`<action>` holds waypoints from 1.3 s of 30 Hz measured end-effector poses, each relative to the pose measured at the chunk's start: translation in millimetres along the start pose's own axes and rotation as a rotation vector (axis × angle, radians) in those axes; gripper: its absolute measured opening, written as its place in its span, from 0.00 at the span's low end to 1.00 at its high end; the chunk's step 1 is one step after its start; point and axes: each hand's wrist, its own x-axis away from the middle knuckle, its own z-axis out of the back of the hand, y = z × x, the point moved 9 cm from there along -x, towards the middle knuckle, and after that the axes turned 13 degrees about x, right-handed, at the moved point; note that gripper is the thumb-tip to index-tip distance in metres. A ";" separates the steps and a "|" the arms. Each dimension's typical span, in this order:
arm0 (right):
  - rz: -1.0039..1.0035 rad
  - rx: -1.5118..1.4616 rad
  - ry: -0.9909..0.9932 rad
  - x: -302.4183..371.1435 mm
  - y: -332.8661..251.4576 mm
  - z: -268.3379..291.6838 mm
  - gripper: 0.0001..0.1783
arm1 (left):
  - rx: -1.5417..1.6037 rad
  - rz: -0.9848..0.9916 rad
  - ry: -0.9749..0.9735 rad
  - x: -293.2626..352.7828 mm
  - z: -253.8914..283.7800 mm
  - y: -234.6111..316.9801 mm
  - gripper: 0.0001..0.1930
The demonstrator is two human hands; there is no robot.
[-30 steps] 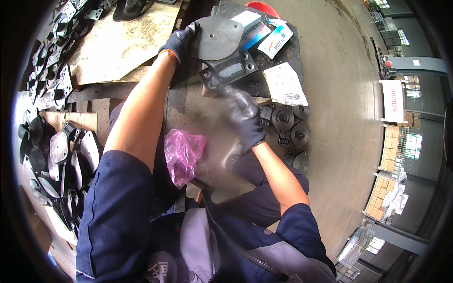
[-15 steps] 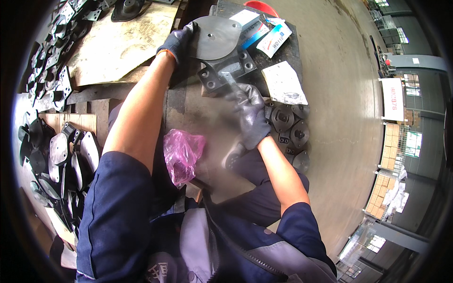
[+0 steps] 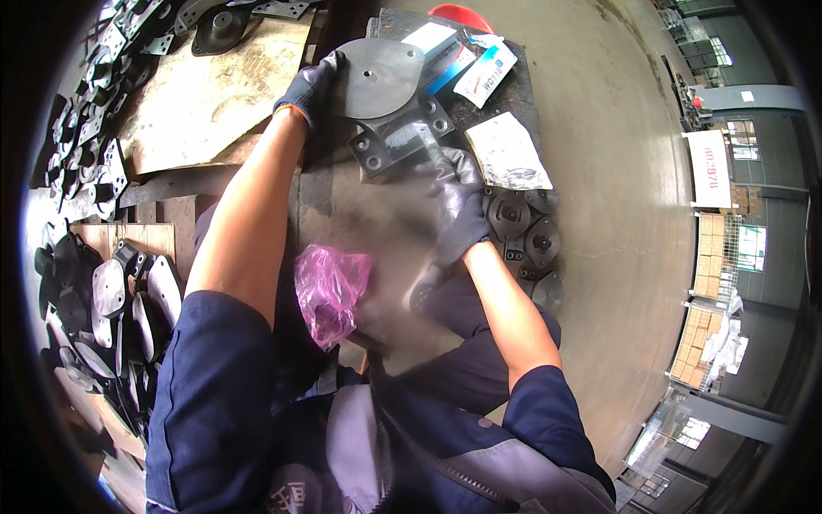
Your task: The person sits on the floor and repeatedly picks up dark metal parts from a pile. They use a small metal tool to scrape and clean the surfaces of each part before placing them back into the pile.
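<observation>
Rounded metal flange plate [image 3: 377,81], gripped at its left edge by the left hand [image 3: 310,90], long axis running rightward from that grip; four-hole bracket [image 3: 387,147] below, nearer the right hand [image 3: 460,190], which apparently clasps a blurred narrow tool [image 3: 427,139].

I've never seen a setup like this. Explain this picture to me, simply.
There is no machine: a person works with two gloved hands. A wide camera on their head looks down, so left in the picture is their left, and straight edges bend toward the rim.

The left hand grips a dark metal part by the edge of its rounded plate. The right hand is curled near the part's lower end; a slim, blurred shape shows there, and I cannot tell what it is.

On the dark table lie a blue-and-white packet and a pale sheet. Closer to the body is a pink bag.
</observation>
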 end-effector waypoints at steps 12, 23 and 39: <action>0.437 0.278 0.139 -3.8 -18.8 19.3 0.22 | 0.102 -0.076 -0.017 6.9 -3.9 6.0 0.38; 0.507 0.218 0.081 3.1 -13.0 15.8 0.23 | 0.156 -0.006 0.000 4.6 4.3 -0.7 0.29; 0.645 0.272 0.088 17.2 -25.4 4.1 0.18 | 0.235 0.067 -0.027 17.7 -6.8 2.1 0.28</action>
